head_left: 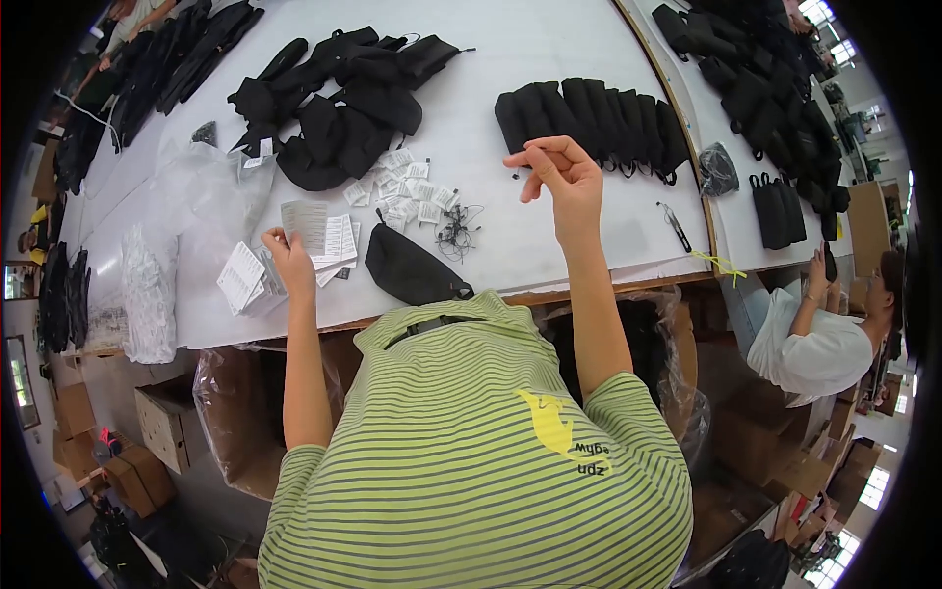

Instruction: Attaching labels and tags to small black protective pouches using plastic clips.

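Observation:
My left hand [290,259] pinches a printed paper card [306,224] by its lower edge, over more white printed cards [247,277]. My right hand [561,175] is raised above the table, its fingers curled and pressed together; whatever they hold, if anything, is too small to name. A black fabric pouch [412,265] lies between my forearms at the table's near edge. Just beyond it are a heap of small white tags [400,187] and a tangle of thin black cords [457,234].
Black fabric pouches form a pile [343,98] at the far left and a row [594,123] at the far right. Clear plastic bags [206,196] lie on the left. A black-handled tool [677,228] rests near the right edge. At right, a person [814,339] works.

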### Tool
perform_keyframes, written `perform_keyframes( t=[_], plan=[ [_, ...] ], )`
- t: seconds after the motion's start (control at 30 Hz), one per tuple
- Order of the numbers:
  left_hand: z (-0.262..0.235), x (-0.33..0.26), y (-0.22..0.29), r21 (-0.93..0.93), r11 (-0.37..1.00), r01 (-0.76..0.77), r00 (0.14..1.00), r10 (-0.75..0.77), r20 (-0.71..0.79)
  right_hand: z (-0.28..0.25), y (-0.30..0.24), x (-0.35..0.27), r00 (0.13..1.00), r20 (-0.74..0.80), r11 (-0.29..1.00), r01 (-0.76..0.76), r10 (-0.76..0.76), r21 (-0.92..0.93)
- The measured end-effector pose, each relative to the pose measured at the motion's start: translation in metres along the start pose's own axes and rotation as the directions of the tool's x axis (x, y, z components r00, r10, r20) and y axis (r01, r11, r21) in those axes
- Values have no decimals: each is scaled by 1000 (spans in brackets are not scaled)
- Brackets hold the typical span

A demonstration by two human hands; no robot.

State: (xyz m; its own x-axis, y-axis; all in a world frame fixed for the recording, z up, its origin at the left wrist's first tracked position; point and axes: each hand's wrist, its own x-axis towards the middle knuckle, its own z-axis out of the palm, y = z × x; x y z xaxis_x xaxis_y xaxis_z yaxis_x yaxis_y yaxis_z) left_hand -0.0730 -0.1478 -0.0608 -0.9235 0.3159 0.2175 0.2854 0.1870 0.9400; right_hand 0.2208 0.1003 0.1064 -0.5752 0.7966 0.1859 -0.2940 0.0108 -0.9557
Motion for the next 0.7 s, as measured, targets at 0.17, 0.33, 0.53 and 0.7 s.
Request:
perform_keyframes(
  t=[0.17, 0.33, 0.53, 0.7],
  plan=[
    [30, -42, 118, -81, 994, 74, 965, -51, 257, 8, 5, -1, 999, -35, 990, 5, 0, 139],
    [42, -72, 160, -388, 822, 417, 799, -128, 588, 21, 13, -18, 910, 360, 754, -381, 204, 535],
    [40, -83, 180, -452, 791, 411, 856, -165, 490, 47, 26, -37, 867, 307, 899, -293, 393, -325],
    [34, -84, 165, -490, 738, 463, 833, -175, 525, 53, 27, -46, 890, 238, 832, -228, 389, -506]
  ],
)
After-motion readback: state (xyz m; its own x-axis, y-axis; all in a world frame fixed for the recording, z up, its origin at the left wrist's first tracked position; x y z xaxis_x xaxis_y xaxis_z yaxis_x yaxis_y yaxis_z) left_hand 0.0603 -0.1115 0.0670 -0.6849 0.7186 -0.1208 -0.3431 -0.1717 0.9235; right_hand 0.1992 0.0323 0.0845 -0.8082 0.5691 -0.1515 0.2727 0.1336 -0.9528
